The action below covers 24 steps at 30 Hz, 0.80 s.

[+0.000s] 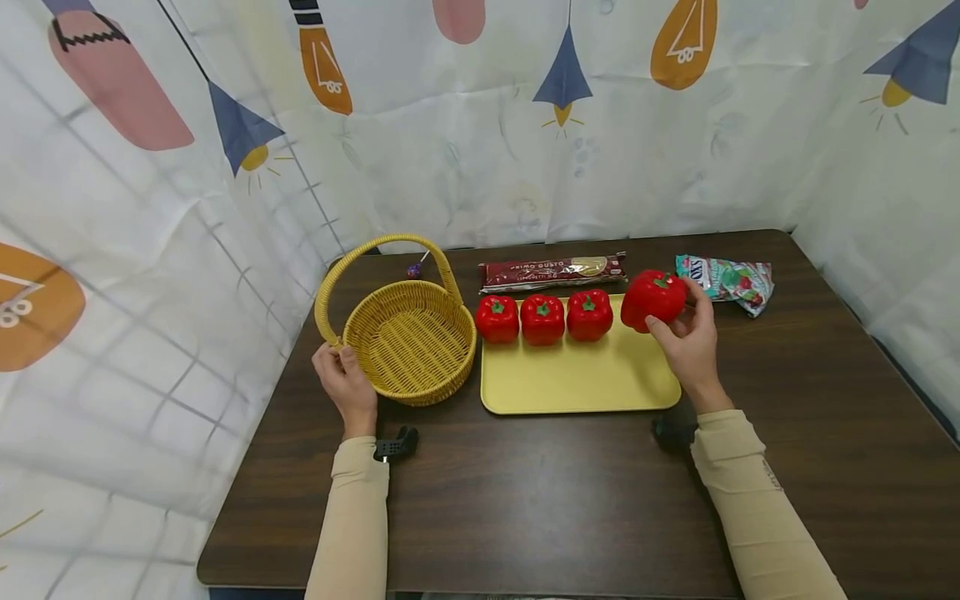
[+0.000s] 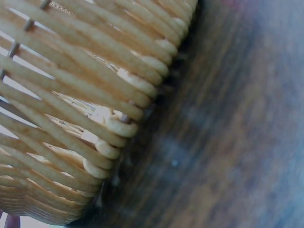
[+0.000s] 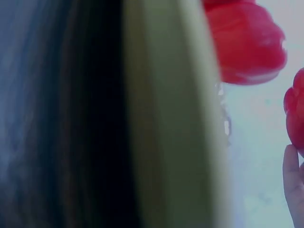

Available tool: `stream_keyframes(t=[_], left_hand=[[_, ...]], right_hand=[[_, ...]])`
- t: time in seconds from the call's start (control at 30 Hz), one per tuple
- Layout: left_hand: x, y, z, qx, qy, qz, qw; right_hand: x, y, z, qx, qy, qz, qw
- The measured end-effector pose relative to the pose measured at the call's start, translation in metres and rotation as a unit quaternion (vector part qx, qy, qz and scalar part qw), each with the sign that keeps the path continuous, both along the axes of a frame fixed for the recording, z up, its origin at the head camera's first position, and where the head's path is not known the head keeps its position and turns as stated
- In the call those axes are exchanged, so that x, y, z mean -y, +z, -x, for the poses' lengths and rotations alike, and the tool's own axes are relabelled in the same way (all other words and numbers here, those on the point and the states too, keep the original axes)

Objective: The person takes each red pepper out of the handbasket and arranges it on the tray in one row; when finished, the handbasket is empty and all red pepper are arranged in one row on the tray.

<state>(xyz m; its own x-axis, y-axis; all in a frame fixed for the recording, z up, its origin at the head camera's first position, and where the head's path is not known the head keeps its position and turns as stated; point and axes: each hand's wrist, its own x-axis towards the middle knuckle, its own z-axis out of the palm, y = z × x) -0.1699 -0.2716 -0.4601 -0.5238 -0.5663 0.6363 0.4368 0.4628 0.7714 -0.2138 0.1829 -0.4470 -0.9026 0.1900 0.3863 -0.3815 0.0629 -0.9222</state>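
My right hand point(image 1: 690, 337) holds a red bell pepper point(image 1: 651, 300) between thumb and fingers, above the right end of a yellow tray point(image 1: 577, 387). Three more red peppers point(image 1: 542, 319) stand in a row along the tray's back left edge. The right wrist view shows the held pepper point(image 3: 295, 111) at its right edge, with part of the hand below it. My left hand point(image 1: 345, 379) grips the left rim of a yellow wicker basket point(image 1: 408, 342) near the foot of its handle. Close up, the basket's woven side point(image 2: 80, 95) fills much of the left wrist view.
Behind the tray lies a dark red spaghetti packet point(image 1: 551, 273). A teal candy bag point(image 1: 727, 279) rests at the back right, beyond my right hand. A small purple-wrapped lollipop point(image 1: 415, 271) sits behind the basket. Printed white curtains point(image 1: 480, 167) enclose the brown table point(image 1: 540, 500).
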Motion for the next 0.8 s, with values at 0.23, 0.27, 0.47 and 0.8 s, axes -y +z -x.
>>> stream_keyframes(t=[0.23,0.27,0.47,0.8], left_hand=[[0.000,0.001,0.000,0.001,0.004,0.002,1.0000],[0.000,0.001,0.000,0.000,0.004,0.002,1.0000],[0.000,0.000,0.000,-0.001,0.003,0.004,1.0000],[0.000,-0.001,0.001,-0.001,0.004,0.000,1.0000]], right_hand=[[0.000,0.012,-0.008,0.033,-0.019,-0.047,0.9982],[0.001,0.014,-0.009,0.038,-0.021,-0.052,0.9977],[-0.002,0.015,-0.009,0.074,-0.043,-0.080,0.9931],[-0.013,-0.010,0.006,0.124,-0.033,-0.129,0.9832]])
